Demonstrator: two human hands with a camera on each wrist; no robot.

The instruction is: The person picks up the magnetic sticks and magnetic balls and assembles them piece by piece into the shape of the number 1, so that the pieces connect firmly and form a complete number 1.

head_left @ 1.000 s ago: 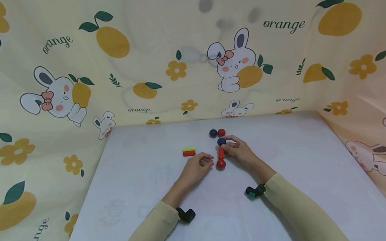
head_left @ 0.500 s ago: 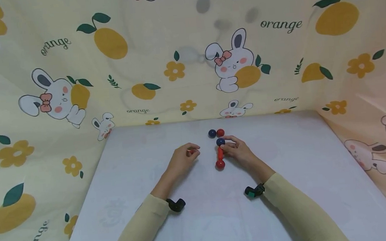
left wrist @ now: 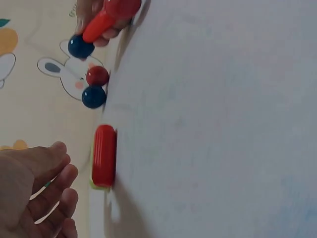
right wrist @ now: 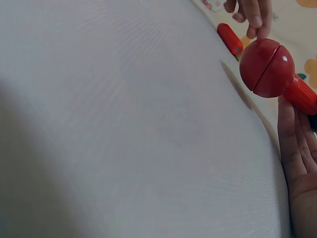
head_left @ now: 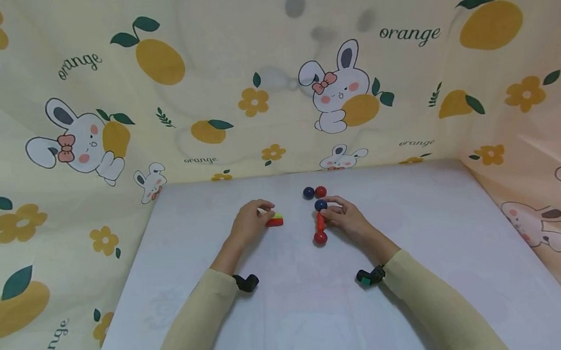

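Note:
My right hand [head_left: 347,222] holds a joined toy piece: a ribbed red rod [head_left: 320,222] with a blue ball [head_left: 321,205] at its far end and a red ball [right wrist: 267,68] at its near end. Fingers and thumb grip it around the blue-ball end. Left of it, my left hand [head_left: 248,221] hovers at the left end of two rods lying side by side, its fingers loosely bent with nothing between them. The nearer rod is red [left wrist: 104,156]; the yellow-green rod [head_left: 278,216] behind it is partly hidden by the fingers.
A loose blue ball [head_left: 309,193] and a loose red ball [head_left: 321,191] sit together just beyond the held piece. The white tabletop [head_left: 301,316] ends at the back against a hanging cloth [head_left: 234,90] printed with rabbits and oranges.
My left hand has moved left and away from me, from beside the joined piece, across the rods, to their left end. The right hand has stayed in place with its piece.

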